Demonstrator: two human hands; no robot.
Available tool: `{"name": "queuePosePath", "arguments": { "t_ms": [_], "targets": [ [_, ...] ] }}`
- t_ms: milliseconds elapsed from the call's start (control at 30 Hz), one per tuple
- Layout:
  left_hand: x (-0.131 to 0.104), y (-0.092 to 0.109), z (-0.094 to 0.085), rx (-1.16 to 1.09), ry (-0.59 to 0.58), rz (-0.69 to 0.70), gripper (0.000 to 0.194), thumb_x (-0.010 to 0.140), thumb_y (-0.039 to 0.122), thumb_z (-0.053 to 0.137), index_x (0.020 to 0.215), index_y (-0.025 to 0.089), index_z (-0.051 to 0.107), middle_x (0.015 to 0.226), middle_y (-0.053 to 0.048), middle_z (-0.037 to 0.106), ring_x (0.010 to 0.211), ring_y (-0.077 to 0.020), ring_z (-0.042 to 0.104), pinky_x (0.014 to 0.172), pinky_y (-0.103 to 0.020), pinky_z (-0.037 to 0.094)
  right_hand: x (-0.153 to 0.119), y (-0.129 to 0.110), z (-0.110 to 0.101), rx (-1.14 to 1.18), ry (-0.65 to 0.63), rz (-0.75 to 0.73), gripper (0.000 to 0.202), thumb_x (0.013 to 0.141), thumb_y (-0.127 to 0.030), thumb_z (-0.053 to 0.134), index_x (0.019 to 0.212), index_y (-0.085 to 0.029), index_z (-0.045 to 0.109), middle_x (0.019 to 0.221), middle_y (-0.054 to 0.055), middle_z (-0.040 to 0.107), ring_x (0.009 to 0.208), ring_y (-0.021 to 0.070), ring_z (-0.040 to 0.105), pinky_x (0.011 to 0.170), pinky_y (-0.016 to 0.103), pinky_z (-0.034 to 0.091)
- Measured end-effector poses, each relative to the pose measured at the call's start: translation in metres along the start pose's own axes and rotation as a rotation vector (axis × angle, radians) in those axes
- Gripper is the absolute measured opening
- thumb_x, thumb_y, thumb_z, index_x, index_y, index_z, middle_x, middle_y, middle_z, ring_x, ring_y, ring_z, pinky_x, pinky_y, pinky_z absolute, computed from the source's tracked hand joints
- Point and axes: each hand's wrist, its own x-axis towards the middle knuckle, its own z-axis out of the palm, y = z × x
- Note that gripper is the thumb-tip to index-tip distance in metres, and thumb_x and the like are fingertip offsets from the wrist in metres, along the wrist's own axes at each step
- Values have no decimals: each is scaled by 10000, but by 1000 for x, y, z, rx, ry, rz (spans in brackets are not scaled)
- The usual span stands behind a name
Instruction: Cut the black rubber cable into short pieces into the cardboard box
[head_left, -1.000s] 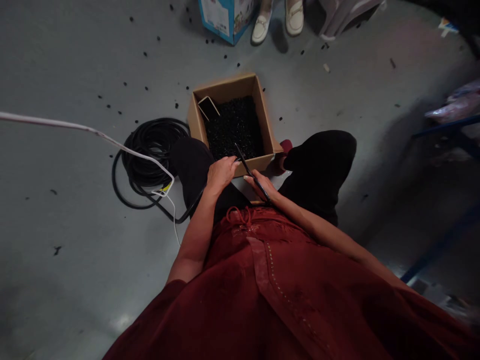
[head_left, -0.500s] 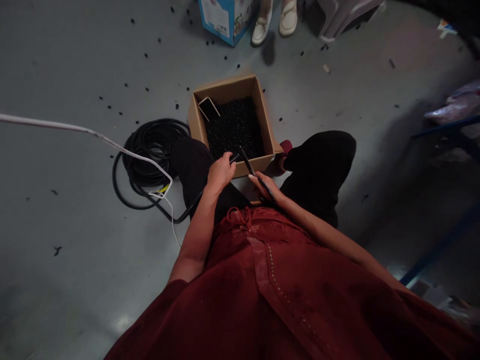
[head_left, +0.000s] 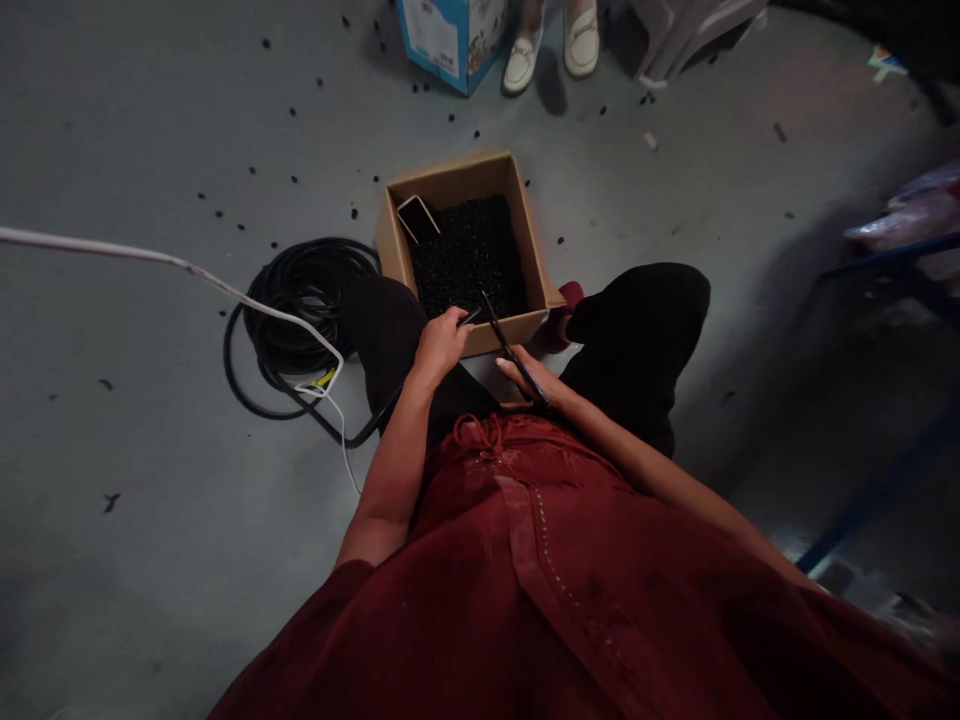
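Observation:
My left hand (head_left: 441,345) is closed around a black hose (head_left: 470,317), whose short end sticks out past the fingers over the near rim of a cardboard box (head_left: 534,250). From that hand the hose runs back along my forearm to the coil on the floor. In my right hand (head_left: 536,378) is a pair of dark scissors (head_left: 501,330), seen nearly edge-on, with the blades pointing up and left beside the hose end. Whether the blades touch the hose is hard to see. Many small black pieces (head_left: 472,245) fill the box's bottom.
A phone (head_left: 418,218) lies in the box's far left corner. Coiled black hose (head_left: 300,300) is left of my knee, crossed by a white cable (head_left: 225,285). Beyond are a blue carton (head_left: 435,45), another person's shoes (head_left: 581,40) and a plastic stool (head_left: 675,35). Black bits dot the floor.
The scissors have turned slightly, their blades now looking narrower and closer together. My left hand has shifted very little. Across the box, the other person's right-side shoe has moved slightly.

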Motion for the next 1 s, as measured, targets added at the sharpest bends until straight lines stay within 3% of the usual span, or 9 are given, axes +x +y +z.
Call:
{"name": "queuePosePath", "arguments": {
  "t_ms": [567, 767, 1000],
  "targets": [
    [-1, 4, -1, -26, -57, 20, 254, 937, 208, 541, 1156, 151, 657, 1202, -120, 728, 1140, -236, 663, 986, -341, 485, 7, -22, 4, 19, -75, 67, 585, 867, -679, 534, 1199, -197, 517, 972, 63, 649, 876, 227, 641, 803, 347, 502],
    [0, 3, 0, -16, -71, 35, 271, 929, 197, 549, 1171, 163, 666, 1214, -114, 729, 1132, -236, 668, 988, -341, 481, 4, -25, 1, -39, -54, 89, 463, 893, -675, 446, 988, -225, 501, 776, 13, 572, 692, 187, 555, 665, 303, 442],
    [1, 2, 3, 11, -73, 19, 290, 931, 206, 551, 1187, 144, 669, 1204, -137, 729, 1129, -255, 668, 978, -347, 487, 10, -19, 5, -184, 10, 82, 359, 905, -597, 461, 888, -241, 498, 753, 18, 598, 737, 214, 562, 696, 298, 406]
  ]
}}
